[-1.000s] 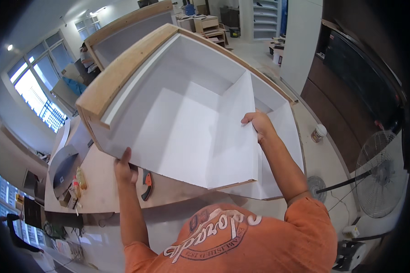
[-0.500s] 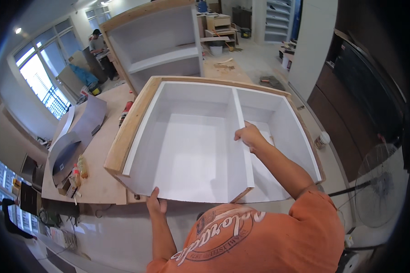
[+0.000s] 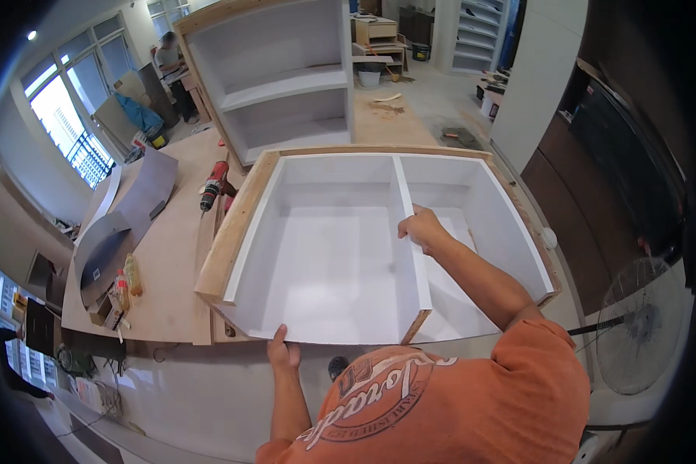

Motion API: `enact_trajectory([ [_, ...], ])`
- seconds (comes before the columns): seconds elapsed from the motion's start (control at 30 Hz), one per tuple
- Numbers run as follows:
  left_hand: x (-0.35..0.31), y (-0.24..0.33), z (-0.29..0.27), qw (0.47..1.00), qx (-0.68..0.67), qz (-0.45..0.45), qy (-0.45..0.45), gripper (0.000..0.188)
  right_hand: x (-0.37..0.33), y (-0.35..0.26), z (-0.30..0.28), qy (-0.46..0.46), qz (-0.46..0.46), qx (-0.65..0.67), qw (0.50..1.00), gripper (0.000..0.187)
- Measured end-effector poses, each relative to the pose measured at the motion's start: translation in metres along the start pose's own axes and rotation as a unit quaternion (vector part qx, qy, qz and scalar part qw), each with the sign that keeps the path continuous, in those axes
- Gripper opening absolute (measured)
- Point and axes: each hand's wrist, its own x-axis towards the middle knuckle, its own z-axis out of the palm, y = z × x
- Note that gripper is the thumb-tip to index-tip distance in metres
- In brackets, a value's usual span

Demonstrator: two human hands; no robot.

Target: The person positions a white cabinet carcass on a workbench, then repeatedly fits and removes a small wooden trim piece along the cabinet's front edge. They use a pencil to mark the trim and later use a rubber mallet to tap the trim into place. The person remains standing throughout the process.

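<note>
- The white cabinet, wood-framed and open side up, lies along the near edge of the worktop.
- The left hand grips its near rim, thumb on top, fingers hidden.
- The right hand grasps its divider.
- A red drill lies just left of the cabinet.
- Bottles sit near the worktop's left near corner.

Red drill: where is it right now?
Head view, left of centre: the red drill is on the tabletop, just left of the white cabinet, near the upright shelf unit.
</note>
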Motion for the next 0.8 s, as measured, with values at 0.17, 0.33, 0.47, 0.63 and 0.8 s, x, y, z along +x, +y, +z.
enact_trajectory([
  [0.17, 0.018, -0.022, -0.009, 0.999, -0.035, -0.016, -0.014, 0.049, 0.03, 0.003, -0.007, 0.011, -0.032, -0.096, 0.995, 0.037],
  [0.33, 0.013, -0.069, 0.004, 0.998, -0.04, -0.042, 0.008, 0.04, 0.067, 0.01, -0.043, 0.004, -0.052, -0.148, 0.988, 0.036],
  [0.47, -0.009, -0.103, 0.022, 0.986, -0.07, -0.149, 0.009, 0.032, 0.077, 0.004, -0.076, -0.026, -0.042, -0.158, 0.986, 0.049],
  [0.63, -0.018, -0.121, -0.003, 0.969, -0.065, -0.231, -0.053, 0.03, 0.092, 0.005, -0.086, -0.052, -0.051, -0.161, 0.984, 0.069],
  [0.8, -0.041, -0.101, -0.038, 0.946, 0.125, -0.142, -0.262, 0.032, 0.086, 0.035, -0.099, -0.057, -0.057, -0.102, 0.992, 0.072],
])
